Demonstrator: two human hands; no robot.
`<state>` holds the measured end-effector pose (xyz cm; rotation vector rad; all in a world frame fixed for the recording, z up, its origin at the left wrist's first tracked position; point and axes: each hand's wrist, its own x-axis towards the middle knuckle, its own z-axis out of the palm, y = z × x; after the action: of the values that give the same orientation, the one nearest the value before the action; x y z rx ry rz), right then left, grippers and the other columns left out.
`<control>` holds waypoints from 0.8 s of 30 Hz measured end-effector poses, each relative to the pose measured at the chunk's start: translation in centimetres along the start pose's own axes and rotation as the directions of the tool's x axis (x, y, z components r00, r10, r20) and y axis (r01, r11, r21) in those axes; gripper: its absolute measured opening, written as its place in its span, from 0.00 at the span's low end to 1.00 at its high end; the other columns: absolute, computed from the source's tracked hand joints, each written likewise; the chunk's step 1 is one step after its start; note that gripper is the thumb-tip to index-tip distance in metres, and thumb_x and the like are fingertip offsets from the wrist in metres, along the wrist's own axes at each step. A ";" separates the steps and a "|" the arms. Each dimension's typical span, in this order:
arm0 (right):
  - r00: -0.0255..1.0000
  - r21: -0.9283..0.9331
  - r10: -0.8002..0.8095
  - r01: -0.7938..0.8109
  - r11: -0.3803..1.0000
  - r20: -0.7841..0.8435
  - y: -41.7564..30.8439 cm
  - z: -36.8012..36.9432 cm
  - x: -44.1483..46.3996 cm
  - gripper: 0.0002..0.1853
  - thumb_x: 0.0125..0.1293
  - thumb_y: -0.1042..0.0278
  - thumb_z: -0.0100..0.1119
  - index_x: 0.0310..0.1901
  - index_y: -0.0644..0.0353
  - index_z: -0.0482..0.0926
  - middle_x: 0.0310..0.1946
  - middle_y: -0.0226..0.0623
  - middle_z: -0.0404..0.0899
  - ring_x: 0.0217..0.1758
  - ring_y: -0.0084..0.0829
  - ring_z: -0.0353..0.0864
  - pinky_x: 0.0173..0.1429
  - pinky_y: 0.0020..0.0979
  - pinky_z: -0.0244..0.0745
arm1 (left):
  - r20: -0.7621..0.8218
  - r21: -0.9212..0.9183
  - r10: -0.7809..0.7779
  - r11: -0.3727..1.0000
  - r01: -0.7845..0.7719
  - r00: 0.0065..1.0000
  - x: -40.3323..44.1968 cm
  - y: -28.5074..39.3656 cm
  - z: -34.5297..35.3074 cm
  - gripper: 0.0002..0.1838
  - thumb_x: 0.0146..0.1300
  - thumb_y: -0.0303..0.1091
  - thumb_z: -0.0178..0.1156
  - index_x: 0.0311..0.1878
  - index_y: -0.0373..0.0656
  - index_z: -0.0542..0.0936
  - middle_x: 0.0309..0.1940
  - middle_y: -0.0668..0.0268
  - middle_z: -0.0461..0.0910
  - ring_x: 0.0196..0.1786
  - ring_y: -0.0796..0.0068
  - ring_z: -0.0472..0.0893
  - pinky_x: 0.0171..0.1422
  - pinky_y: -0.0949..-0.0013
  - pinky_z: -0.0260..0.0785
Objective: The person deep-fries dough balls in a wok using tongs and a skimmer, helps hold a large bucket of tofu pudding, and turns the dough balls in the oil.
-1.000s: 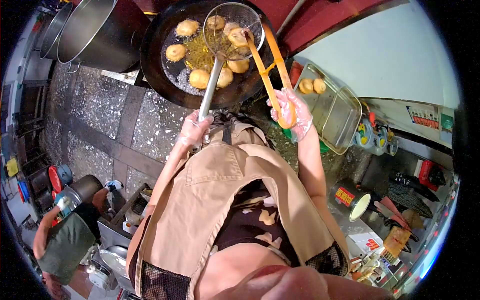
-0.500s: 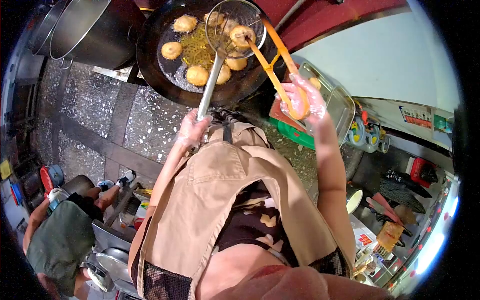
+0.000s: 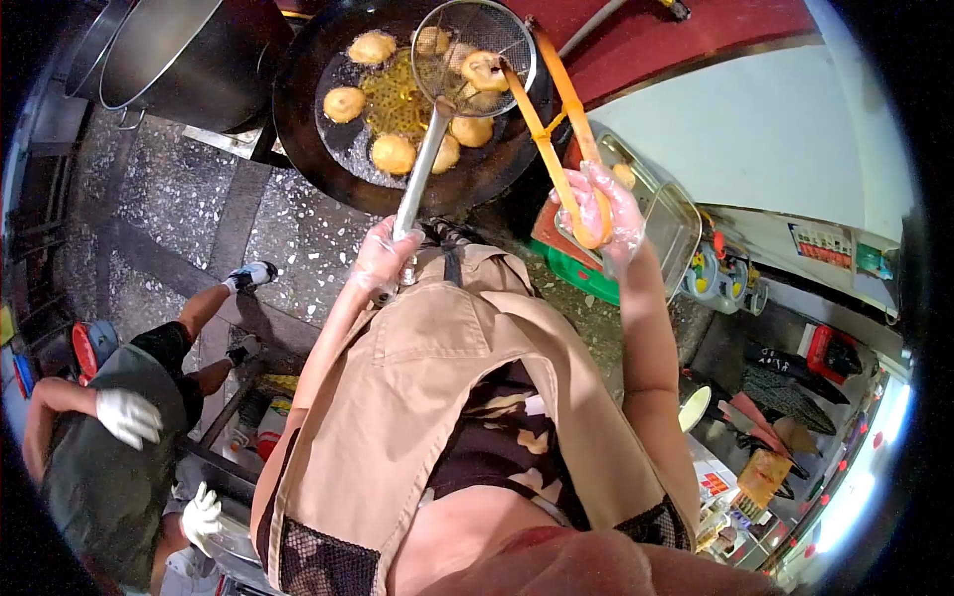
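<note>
In a thin clear plastic glove, my left hand [image 3: 386, 256] is wrapped round the metal handle of a mesh strainer [image 3: 425, 159]. The strainer's basket is over the right part of a black wok [image 3: 296, 129] of oil. A golden fried dough piece [image 3: 484, 72] lies at the basket, with the tips of orange-brown tongs [image 3: 547, 149] at its right side. My right hand [image 3: 618, 214], also gloved in clear plastic, grips the tongs near their bend. Several more golden pieces [image 3: 394, 154] float in the oil around the strainer.
A large dark pot [image 3: 199, 70] stands left of the wok. Right of it are a metal tray [image 3: 676, 223] and a green container [image 3: 576, 276]. A co-worker [image 3: 109, 447] in white gloves is at lower left. Gas fittings [image 3: 717, 273] are at right.
The strainer and tongs have shifted slightly right, and the dough piece looks more tilted. At lower left, the co-worker has stepped forward and both white-gloved hands now show.
</note>
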<state>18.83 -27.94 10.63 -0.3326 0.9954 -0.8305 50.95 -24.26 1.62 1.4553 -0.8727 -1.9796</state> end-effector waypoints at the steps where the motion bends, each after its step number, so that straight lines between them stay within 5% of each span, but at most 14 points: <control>1: 0.999 -0.022 -0.012 0.011 1.000 -0.034 0.1 -0.1 0.3 0.26 0.65 0.48 0.49 0.52 0.64 0.68 0.35 0.43 0.75 0.30 0.33 0.76 0.35 0.29 0.74 | 0.002 0.006 0.003 1.000 -0.003 1.000 0.0 0.1 0.1 0.09 0.59 0.32 0.59 0.39 0.40 0.71 0.16 0.73 0.68 0.12 0.84 0.66 0.14 0.77 0.61; 9: 0.989 0.002 0.093 -0.094 0.996 -0.117 -0.8 0.5 1.0 0.21 0.63 0.50 0.54 0.49 0.58 0.67 0.34 0.42 0.73 0.27 0.32 0.74 0.30 0.29 0.74 | -0.024 0.060 0.008 0.998 -0.007 1.000 -0.1 0.3 0.2 0.10 0.59 0.32 0.59 0.41 0.40 0.71 0.15 0.73 0.69 0.12 0.84 0.67 0.14 0.77 0.60; 22: 0.996 -0.100 -0.033 0.025 0.995 -0.084 -2.4 -0.4 -1.8 0.19 0.65 0.57 0.53 0.49 0.63 0.70 0.31 0.41 0.76 0.25 0.29 0.76 0.28 0.28 0.73 | -0.025 0.121 0.008 0.993 -0.004 1.000 0.4 1.1 0.8 0.11 0.59 0.33 0.59 0.42 0.40 0.72 0.15 0.73 0.70 0.12 0.84 0.67 0.15 0.78 0.60; 24: 0.980 -0.209 -0.045 0.003 0.978 -0.196 -2.4 -0.4 -0.8 0.21 0.63 0.54 0.55 0.48 0.64 0.70 0.30 0.41 0.75 0.24 0.29 0.75 0.27 0.28 0.73 | -0.029 0.135 0.015 0.991 -0.011 0.999 0.5 1.4 0.8 0.11 0.59 0.33 0.59 0.42 0.40 0.72 0.15 0.73 0.70 0.12 0.84 0.67 0.15 0.78 0.60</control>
<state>17.21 -28.90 12.31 -0.4476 1.2732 -0.7942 50.10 -25.32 2.53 1.5458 -1.0167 -1.9168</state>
